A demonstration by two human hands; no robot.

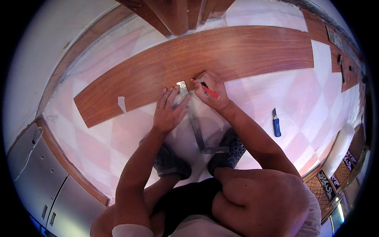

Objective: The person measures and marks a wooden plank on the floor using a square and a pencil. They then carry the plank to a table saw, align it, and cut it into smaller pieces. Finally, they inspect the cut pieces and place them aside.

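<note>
A long brown wood-look plank (166,71) lies across the floor in front of me. My left hand (170,110) rests with spread fingers at its near edge, fingertips on the plank and thumb side against a metal square (195,128). The square's long blade reaches over the plank's edge, while its short arm lies between my feet. In my right hand (213,91) is a red pencil (211,92), gripped between the fingers. Its tip is down at the plank, just right of the blade's end.
A blue utility knife (276,126) lies on the checkered floor to the right. A small white piece (121,104) shows at the plank's left part. Brown wooden furniture (173,17) stands at the far side, grey cabinets (39,166) at the left. More planks (349,73) lie far right.
</note>
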